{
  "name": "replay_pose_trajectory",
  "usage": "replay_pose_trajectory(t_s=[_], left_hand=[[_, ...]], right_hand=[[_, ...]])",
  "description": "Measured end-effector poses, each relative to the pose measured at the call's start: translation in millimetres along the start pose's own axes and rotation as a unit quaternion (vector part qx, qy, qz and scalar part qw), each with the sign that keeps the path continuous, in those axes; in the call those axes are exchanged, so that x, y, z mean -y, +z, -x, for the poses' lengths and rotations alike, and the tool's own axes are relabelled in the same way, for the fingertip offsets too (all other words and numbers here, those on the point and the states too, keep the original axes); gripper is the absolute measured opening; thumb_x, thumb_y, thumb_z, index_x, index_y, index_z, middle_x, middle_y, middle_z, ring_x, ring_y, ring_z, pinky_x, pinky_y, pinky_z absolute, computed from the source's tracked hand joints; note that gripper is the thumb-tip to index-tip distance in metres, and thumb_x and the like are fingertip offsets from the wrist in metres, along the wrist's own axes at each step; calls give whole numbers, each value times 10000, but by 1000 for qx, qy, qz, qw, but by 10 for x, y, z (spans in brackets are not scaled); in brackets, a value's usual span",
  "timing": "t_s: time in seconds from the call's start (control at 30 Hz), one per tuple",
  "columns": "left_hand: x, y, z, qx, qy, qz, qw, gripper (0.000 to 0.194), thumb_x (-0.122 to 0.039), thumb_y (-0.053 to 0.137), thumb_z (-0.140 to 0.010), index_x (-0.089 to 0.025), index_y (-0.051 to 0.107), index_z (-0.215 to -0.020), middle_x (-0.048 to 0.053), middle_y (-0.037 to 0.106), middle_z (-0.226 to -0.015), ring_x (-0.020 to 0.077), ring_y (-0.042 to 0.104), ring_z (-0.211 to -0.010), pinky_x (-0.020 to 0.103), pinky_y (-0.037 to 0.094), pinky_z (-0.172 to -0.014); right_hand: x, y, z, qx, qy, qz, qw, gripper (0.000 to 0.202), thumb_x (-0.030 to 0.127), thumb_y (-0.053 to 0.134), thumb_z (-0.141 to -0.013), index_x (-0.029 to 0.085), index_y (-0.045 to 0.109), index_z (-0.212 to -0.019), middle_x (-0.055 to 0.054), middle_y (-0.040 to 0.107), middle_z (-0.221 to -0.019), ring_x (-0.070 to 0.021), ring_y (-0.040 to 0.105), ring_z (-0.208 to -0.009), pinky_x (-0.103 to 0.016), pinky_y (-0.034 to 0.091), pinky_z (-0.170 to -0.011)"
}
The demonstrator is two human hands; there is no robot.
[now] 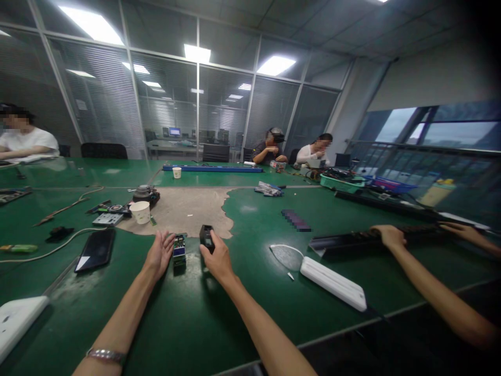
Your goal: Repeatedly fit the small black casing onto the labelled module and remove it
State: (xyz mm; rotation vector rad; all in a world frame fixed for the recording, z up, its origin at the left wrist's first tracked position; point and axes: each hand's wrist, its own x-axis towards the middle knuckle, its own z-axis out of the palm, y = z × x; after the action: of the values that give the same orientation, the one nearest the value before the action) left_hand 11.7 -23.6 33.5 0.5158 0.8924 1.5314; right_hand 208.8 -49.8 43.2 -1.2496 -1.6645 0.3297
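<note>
My left hand (158,256) rests at the table with its fingers stretched out, close beside a small electronic module (179,251). Green circuit board and a blue-violet block show on that module, which stands on the green tabletop; whether my fingertips touch it I cannot tell. To the right, my right hand (219,261) is closed around a small black casing (205,237). The casing is box-shaped with a greyish opening or panel facing me. A short gap separates the casing from the module.
Left of my hands lie a black phone (96,249), a paper cup (141,212) and loose electronic parts (111,211). A white power strip (332,282) lies at right. Beyond it, a co-worker's hands (391,237) touch a long black rail (352,243). Several people sit around.
</note>
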Motion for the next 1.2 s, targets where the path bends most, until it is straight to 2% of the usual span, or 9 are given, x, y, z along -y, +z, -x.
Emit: replay_pose_trajectory(t_s=[0.2, 0.33, 0.53, 0.67, 0.9, 1.07, 1.2], left_hand=[[-47, -49, -15, -24, 22, 10, 999, 633, -572, 342, -864, -174, 373, -1355, 156, 480, -1296, 185, 476, -1186, 319, 352, -1000], [-63, -127, -62, -39, 27, 10, 999, 656, -619, 310, -848, -199, 373, -1348, 150, 469, -1310, 189, 458, -1207, 339, 332, -1014], [-48, -150, -111, -41, 21, 4, 999, 675, -644, 299, -834, -197, 387, -1332, 152, 460, -1317, 211, 433, -1231, 376, 337, -1013], [-52, -149, -128, -51, 20, 5, 999, 654, -638, 283, -842, -200, 408, -1312, 147, 473, -1304, 205, 442, -1224, 372, 347, -1006], [-73, -151, -89, -45, 27, -1, 999, 623, -624, 287, -850, -205, 430, -1288, 145, 498, -1272, 190, 482, -1184, 351, 337, -1008], [-73, -123, -66, -49, 28, -13, 998, 651, -629, 280, -847, -183, 422, -1299, 159, 487, -1287, 199, 462, -1205, 353, 312, -1026], [-51, -116, -77, -41, 26, -12, 999, 673, -636, 292, -841, -172, 406, -1314, 167, 476, -1300, 203, 460, -1208, 348, 302, -1033]], right_hand=[[387, 289, -68, 33, -22, -23, 999, 545, 314, 585, -781, 110, 475, -1275, -132, 557, -1228, -226, 508, -1151, -336, 382, -990], [524, 466, -39, 43, -34, -1, 999, 541, 303, 582, -774, 107, 466, -1265, -139, 572, -1179, -238, 523, -1121, -340, 405, -959], [666, 578, 1, 71, -26, 38, 996, 627, 326, 586, -776, 87, 392, -1321, -184, 488, -1263, -278, 464, -1183, -376, 390, -979], [676, 632, 20, 89, -27, 56, 994, 658, 319, 584, -773, 68, 360, -1339, -205, 442, -1304, -288, 435, -1213, -383, 376, -994], [525, 683, 221, 124, -10, 83, 989, 722, 330, 622, -744, 65, 343, -1354, -229, 403, -1334, -316, 410, -1237, -422, 346, -1014], [470, 729, 209, 102, 3, 29, 994, 758, 402, 603, -766, 59, 309, -1374, -221, 412, -1340, -312, 371, -1267, -436, 321, -1034], [443, 815, 181, 93, 14, 5, 996, 722, 342, 597, -764, 78, 314, -1374, -199, 443, -1321, -308, 404, -1242, -454, 335, -1022]])
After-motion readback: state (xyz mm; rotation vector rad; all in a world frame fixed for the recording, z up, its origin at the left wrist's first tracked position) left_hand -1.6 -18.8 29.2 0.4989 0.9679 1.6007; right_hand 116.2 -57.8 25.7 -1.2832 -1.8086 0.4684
